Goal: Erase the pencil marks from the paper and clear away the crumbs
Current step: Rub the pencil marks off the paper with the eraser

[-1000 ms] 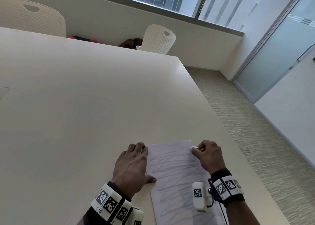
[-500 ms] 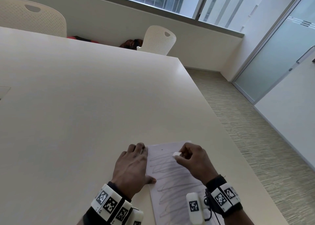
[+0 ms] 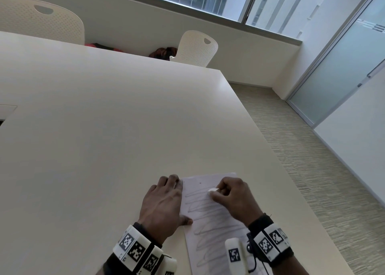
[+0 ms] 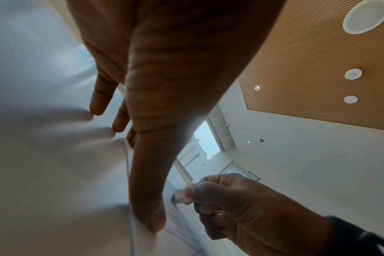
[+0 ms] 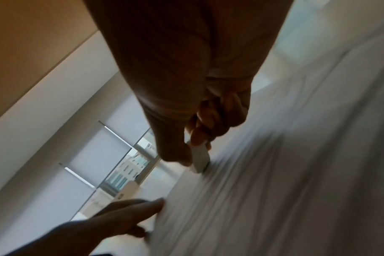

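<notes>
A white sheet of paper [image 3: 210, 218] covered in grey pencil scribbles lies on the cream table [image 3: 104, 129] near its right edge. My left hand [image 3: 164, 201] lies flat, fingers straight, on the paper's left edge, the thumb [image 4: 149, 204] pressing on the sheet. My right hand [image 3: 231, 197] pinches a small white eraser [image 3: 213, 190] between thumb and fingers, and the eraser [image 5: 200, 159] touches the upper part of the scribbles. In the left wrist view the eraser [image 4: 181, 196] shows beside my thumb. No crumbs are plain to see.
The table's right edge [image 3: 277, 160] runs close beside the paper, with carpeted floor [image 3: 312, 170] beyond. Two white perforated chairs [image 3: 195, 47] stand at the far side. A glass door [image 3: 341, 70] is at the right.
My right hand has slid the eraser leftward from the paper's top right corner to the upper middle of the scribbles. The left hand has stayed in place.
</notes>
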The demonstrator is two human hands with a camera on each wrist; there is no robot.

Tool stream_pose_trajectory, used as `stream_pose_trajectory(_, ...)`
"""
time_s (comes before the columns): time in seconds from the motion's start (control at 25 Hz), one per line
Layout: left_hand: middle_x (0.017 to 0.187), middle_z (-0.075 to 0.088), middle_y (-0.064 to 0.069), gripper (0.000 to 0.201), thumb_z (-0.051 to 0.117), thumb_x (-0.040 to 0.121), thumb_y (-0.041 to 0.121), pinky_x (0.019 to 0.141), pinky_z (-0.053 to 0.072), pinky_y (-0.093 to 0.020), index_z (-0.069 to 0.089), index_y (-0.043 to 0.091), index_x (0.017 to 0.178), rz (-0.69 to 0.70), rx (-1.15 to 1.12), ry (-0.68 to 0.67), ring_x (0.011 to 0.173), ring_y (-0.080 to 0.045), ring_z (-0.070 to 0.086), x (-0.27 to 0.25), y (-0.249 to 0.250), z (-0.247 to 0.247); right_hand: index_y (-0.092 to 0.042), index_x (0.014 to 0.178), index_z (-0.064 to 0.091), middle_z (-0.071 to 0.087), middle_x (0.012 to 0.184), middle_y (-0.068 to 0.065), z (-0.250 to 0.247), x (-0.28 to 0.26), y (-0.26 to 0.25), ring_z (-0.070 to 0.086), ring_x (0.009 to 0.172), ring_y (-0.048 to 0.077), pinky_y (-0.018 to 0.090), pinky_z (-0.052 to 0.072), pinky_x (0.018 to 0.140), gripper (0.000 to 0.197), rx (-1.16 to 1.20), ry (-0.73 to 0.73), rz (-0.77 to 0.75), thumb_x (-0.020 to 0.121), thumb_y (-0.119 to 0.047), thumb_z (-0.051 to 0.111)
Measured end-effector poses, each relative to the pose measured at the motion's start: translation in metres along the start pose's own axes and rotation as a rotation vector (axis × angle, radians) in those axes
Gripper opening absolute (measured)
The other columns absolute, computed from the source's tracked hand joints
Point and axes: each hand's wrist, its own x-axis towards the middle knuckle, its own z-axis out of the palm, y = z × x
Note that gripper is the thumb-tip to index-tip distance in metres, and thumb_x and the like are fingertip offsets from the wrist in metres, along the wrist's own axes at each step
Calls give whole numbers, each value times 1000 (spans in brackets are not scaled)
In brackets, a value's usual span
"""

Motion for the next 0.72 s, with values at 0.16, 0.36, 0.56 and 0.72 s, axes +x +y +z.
stream_pose_trajectory(0.16,150,25,7,105,67,74,72,109,31,-28,24,18,153,-2,-5,2,135,-15,26,0,0,0,-16,66,65,65,59,-5,-2,7,2,54,51,-1,17,45,54,23,-12,103,27,71,-30,82)
stream_pose_trajectory(0.36,149,25,7,105,68,73,72,109,31,-28,25,18,153,-4,0,0,134,-15,27,1,0,1,-17,69,66,65,60,-5,-2,5,-2,54,53,-1,14,44,53,22,15,-73,-14,72,-31,84)
stream_pose_trajectory(0.56,149,25,7,106,67,73,72,109,31,-29,24,18,153,-5,5,-1,134,-15,27,0,0,0,-17,70,65,65,60,-6,-8,4,1,53,53,0,16,45,54,23,4,-107,-21,73,-31,82)
stream_pose_trajectory(0.72,149,25,7,106,67,73,72,109,31,-29,24,18,153,-7,4,-1,134,-15,27,0,0,0,-17,70,65,64,60,-6,-11,9,5,52,52,-1,12,42,52,22,-5,27,14,73,-30,83)
